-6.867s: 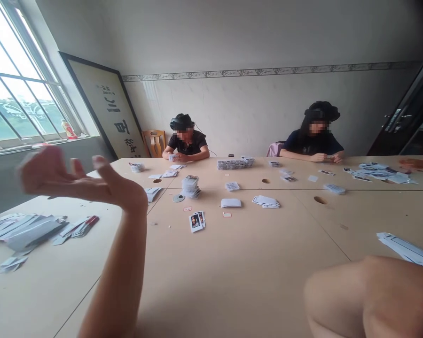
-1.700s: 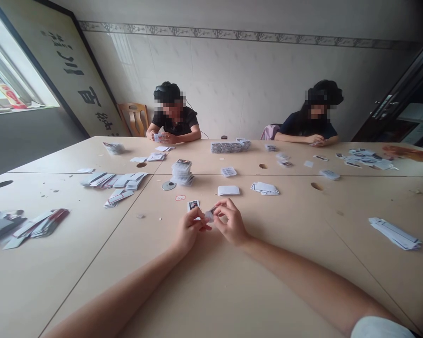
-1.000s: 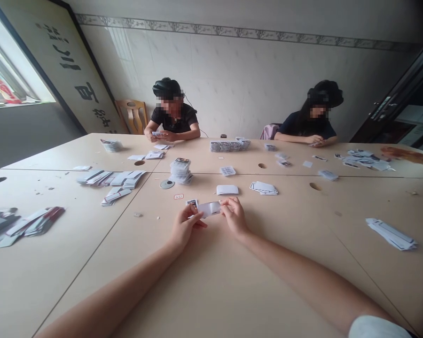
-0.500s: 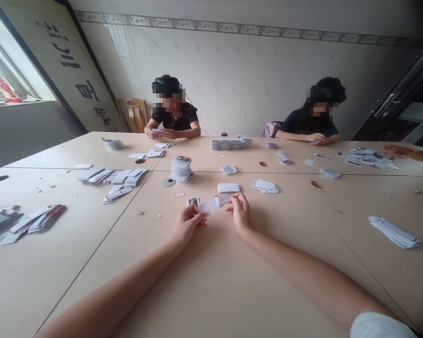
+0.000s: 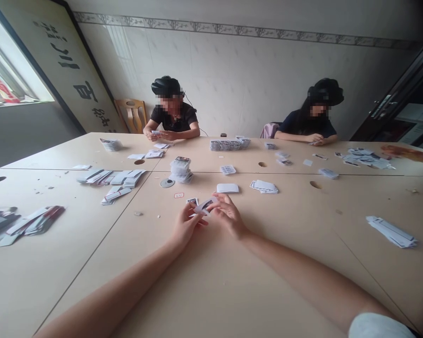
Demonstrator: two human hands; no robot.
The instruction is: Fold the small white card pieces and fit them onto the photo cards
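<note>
Both of my hands meet over the middle of the beige table (image 5: 211, 281). My left hand (image 5: 185, 226) and my right hand (image 5: 228, 217) pinch a small folded strip of photo cards (image 5: 204, 205) between their fingertips, held just above the tabletop. Right behind it a single photo card (image 5: 192, 201) lies flat. A white card stack (image 5: 227, 188) sits a little farther away, beyond my right hand.
A tall pile of cards (image 5: 181, 170), a grey disc (image 5: 167, 183) and fanned cards (image 5: 264, 187) lie ahead. Long strips lie at left (image 5: 28, 224) and right (image 5: 391, 231). Two people (image 5: 172, 117) (image 5: 312, 122) sit at the far side handling cards.
The white strip that was stretched out between my hands has been folded together, and my hands have drawn closer. Much earlier my left arm was raised with an open palm.
</note>
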